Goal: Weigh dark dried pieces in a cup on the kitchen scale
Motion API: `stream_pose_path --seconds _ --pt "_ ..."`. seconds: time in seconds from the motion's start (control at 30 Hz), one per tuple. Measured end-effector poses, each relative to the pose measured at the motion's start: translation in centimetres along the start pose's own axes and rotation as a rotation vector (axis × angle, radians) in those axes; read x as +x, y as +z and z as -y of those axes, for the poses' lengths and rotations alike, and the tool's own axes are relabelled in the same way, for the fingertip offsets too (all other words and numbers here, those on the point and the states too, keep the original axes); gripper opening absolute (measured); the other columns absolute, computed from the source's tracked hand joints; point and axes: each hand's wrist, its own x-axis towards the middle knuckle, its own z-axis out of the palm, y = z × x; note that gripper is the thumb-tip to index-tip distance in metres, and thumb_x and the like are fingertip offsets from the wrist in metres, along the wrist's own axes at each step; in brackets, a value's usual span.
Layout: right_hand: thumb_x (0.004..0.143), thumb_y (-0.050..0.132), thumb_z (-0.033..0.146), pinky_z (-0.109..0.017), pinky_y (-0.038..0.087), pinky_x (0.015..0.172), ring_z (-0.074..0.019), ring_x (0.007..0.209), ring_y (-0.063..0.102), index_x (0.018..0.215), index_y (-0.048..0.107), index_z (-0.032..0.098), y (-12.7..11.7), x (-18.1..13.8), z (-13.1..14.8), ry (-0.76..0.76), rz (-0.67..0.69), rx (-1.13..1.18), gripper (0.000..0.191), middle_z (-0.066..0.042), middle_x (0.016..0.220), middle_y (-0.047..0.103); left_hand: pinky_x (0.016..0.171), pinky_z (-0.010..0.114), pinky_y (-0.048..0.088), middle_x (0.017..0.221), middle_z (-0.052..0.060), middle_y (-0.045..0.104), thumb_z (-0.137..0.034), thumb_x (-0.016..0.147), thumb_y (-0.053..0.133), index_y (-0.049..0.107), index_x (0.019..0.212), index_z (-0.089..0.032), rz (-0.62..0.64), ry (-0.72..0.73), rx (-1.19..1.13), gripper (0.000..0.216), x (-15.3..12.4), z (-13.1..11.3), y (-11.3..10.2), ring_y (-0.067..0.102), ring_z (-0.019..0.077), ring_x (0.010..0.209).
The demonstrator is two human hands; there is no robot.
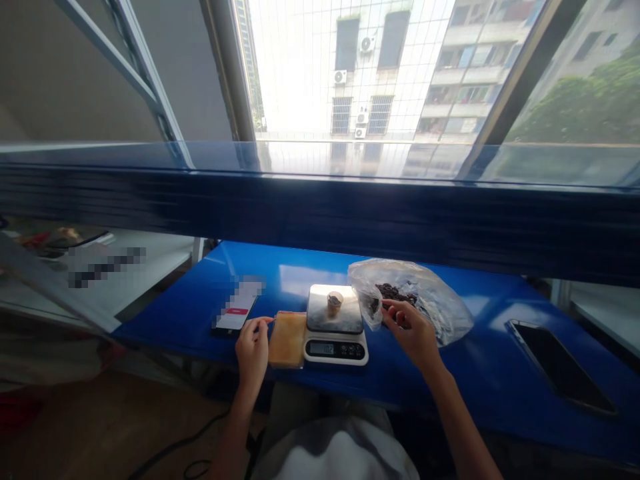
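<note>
A kitchen scale [336,327] with a metal plate and a lit display stands on the blue table. On its plate is a small tan cup [335,304] with something dark inside. My left hand [253,350] is left of a flat yellowish packet [287,340]. Its fingers are curled together, fingertips close to the packet's upper corner; what they hold, if anything, is too small to make out. My right hand [413,330] reaches to the mouth of a clear plastic bag [445,303], thumb and fingers closed on its edge. Dark brown pieces [397,293] lie in the bag.
A lit phone [239,305] lies left of the packet. Another phone [563,367], its screen dark, lies at the right of the blue table [493,347]. A blue shelf beam [320,210] crosses above the table. White shelving [165,257] stands on the left.
</note>
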Motion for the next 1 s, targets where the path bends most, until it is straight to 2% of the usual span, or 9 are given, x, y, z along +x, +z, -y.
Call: stream_pose_path --seconds 0.17,0.27,0.33,0.4,0.53,0.67,0.77,0.93,1.0 --pt "0.086 0.055 0.042 -0.023 0.042 0.051 -0.0102 0.051 0.050 0.101 0.066 0.019 -0.9 1.9 1.8 0.021 -0.010 0.091 0.029 0.000 0.069 0.062 0.083 0.035 0.047 0.091 0.007 0.068 -0.043 0.082 0.044 0.066 0.079 -0.019 0.024 0.006 -0.014 0.033 0.5 -0.4 -0.3 0.061 0.0244 0.094" --pt "0.085 0.059 0.038 -0.024 0.044 0.057 -0.0112 0.055 0.054 0.101 0.067 0.021 -0.5 4.0 3.6 -0.099 0.170 0.079 0.024 0.000 0.071 0.064 0.082 0.034 0.047 0.093 0.007 0.068 -0.042 0.083 0.044 0.066 0.081 -0.019 0.001 0.013 -0.086 0.032 1.3 -1.2 -0.1 0.060 0.0235 0.095" --pt "0.085 0.060 0.033 -0.027 0.045 0.064 -0.0134 0.066 0.058 0.092 0.070 0.022 0.2 5.6 4.8 -0.252 0.338 0.030 0.017 -0.003 0.082 0.067 0.081 0.032 0.047 0.095 0.007 0.067 -0.042 0.083 0.044 0.066 0.081 -0.019 -0.002 0.047 -0.124 0.032 1.9 -2.1 0.1 0.060 0.0229 0.096" --pt "0.085 0.061 0.031 -0.030 0.046 0.073 -0.0171 0.081 0.061 0.086 0.072 0.023 1.2 7.1 5.7 -0.371 0.421 -0.016 0.013 -0.004 0.091 0.068 0.082 0.032 0.047 0.095 0.007 0.066 -0.042 0.084 0.045 0.065 0.082 -0.019 0.001 0.086 -0.160 0.030 2.4 -3.1 0.4 0.059 0.0223 0.097" --pt "0.081 0.067 0.032 -0.035 0.044 0.080 -0.0199 0.090 0.060 0.080 0.075 0.025 3.0 9.0 6.3 -0.410 0.548 -0.050 0.010 -0.005 0.101 0.067 0.084 0.032 0.046 0.094 0.006 0.064 -0.039 0.086 0.043 0.062 0.083 -0.020 0.064 0.186 -0.183 0.027 3.1 -5.4 1.2 0.058 0.0212 0.095" --pt "0.077 0.071 0.032 -0.035 0.043 0.080 -0.0206 0.092 0.061 0.077 0.076 0.026 3.8 9.9 6.2 -0.387 0.613 -0.084 0.008 -0.005 0.104 0.067 0.087 0.033 0.044 0.092 0.005 0.065 -0.037 0.086 0.042 0.063 0.081 -0.022 0.251 0.311 -0.196 0.026 4.7 -7.0 3.3 0.058 0.0212 0.095" --pt "0.075 0.073 0.029 -0.033 0.041 0.081 -0.0200 0.093 0.062 0.077 0.075 0.026 3.6 10.4 6.4 -0.406 0.641 -0.103 0.005 -0.004 0.099 0.069 0.085 0.032 0.042 0.090 0.005 0.066 -0.037 0.084 0.044 0.065 0.078 -0.021 0.347 0.341 -0.230 0.027 7.2 -7.0 5.7 0.058 0.0209 0.092" --pt "0.075 0.072 0.021 -0.023 0.040 0.070 -0.0145 0.086 0.065 0.082 0.075 0.025 2.5 11.4 7.1 -0.405 0.743 -0.091 0.009 -0.002 0.100 0.070 0.075 0.031 0.042 0.067 0.005 0.064 -0.038 0.073 0.051 0.063 0.059 -0.018 0.457 0.138 -0.396 0.027 11.5 -5.8 9.5 0.058 0.0188 0.070" --pt "0.073 0.074 0.020 -0.022 0.039 0.068 -0.0151 0.087 0.064 0.080 0.075 0.025 2.3 11.6 7.2 -0.383 0.769 -0.141 0.009 -0.002 0.100 0.070 0.072 0.030 0.042 0.063 0.004 0.063 -0.037 0.071 0.050 0.063 0.061 -0.018 0.486 0.094 -0.423 0.026 12.1 -5.1 10.2 0.057 0.0177 0.066"
